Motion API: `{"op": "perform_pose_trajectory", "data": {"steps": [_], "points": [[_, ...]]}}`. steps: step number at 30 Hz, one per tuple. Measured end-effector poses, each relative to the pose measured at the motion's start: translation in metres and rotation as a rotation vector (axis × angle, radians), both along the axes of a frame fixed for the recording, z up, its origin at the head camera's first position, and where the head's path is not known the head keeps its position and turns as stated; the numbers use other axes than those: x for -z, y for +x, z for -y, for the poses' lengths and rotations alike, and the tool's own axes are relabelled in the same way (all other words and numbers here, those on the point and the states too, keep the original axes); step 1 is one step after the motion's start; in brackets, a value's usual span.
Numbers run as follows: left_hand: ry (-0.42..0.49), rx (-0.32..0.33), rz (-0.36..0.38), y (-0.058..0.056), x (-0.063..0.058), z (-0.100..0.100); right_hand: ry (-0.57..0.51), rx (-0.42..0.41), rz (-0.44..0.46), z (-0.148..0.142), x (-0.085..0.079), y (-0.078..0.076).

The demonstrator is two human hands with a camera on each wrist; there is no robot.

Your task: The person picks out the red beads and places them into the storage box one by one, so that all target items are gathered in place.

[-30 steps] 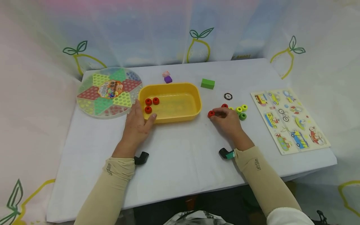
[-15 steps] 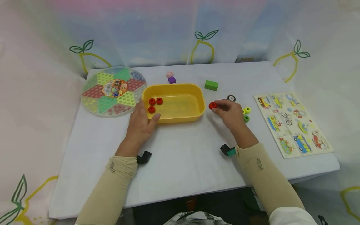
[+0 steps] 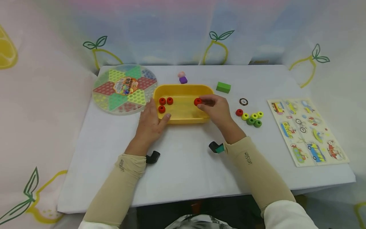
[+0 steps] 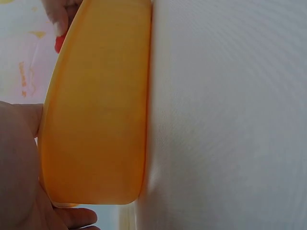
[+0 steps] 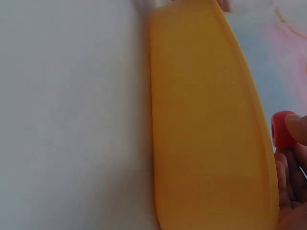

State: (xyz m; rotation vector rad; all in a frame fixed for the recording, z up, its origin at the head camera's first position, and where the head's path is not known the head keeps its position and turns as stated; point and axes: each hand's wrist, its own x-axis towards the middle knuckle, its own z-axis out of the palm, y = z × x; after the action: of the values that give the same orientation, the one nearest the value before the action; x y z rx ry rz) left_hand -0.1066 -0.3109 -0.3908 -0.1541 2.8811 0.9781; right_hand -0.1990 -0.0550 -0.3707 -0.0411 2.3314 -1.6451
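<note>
In the head view, my right hand (image 3: 216,109) pinches a red bead (image 3: 197,101) between thumb and fingers, over the right part of a yellow plastic tray (image 3: 183,119). The right wrist view has this bead (image 5: 282,132) above the tray's rim. My left hand (image 3: 150,127) rests against the tray's near left corner, its fingers fairly straight along the left end and its thumb at the near rim. Inside the tray's left end lie three red beads (image 3: 162,101). On the table right of the tray sit another red bead (image 3: 239,112), yellow beads (image 3: 254,115) and green beads (image 3: 257,123).
Left of the tray is a round star-patterned game board (image 3: 125,89). Behind stand a small pink-and-purple figure (image 3: 183,79) and a green block (image 3: 223,87). A black-and-white disc (image 3: 243,101) lies near the beads. A picture puzzle board (image 3: 307,132) occupies the right side of the table.
My right hand has lifted the red bead from the bead group and carried it left over the tray. My left hand stays at the tray's corner. The head view has shifted slightly.
</note>
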Motion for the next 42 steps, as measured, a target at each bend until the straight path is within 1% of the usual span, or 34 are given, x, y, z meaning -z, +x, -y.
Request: {"op": "perform_pose_trajectory", "data": {"steps": [6,12,20,26,32,36,38,42], "points": [[-0.009,-0.01,-0.005,0.0,-0.002,-0.001,0.067,-0.097,-0.005,0.037,-0.003,-0.006],[-0.019,-0.011,0.002,0.001,-0.004,-0.002,0.107,-0.159,0.01,0.067,-0.002,-0.012],[-0.012,-0.008,0.0,0.001,-0.005,-0.005,0.114,-0.226,0.07,0.088,0.001,-0.023],[-0.028,-0.016,-0.008,0.001,-0.005,-0.002,0.18,-0.279,0.143,0.099,0.003,-0.03],[-0.047,-0.018,0.0,0.001,-0.005,-0.003,0.202,-0.291,0.177,0.102,0.007,-0.033],[-0.044,-0.017,-0.002,0.001,-0.006,-0.003,0.195,-0.277,0.183,0.102,0.007,-0.034],[-0.04,-0.015,-0.006,0.001,-0.006,-0.003,0.177,-0.266,0.181,0.1,0.007,-0.033],[-0.024,-0.019,-0.011,0.003,-0.004,-0.003,0.11,-0.25,0.144,0.093,0.005,-0.03]]}}
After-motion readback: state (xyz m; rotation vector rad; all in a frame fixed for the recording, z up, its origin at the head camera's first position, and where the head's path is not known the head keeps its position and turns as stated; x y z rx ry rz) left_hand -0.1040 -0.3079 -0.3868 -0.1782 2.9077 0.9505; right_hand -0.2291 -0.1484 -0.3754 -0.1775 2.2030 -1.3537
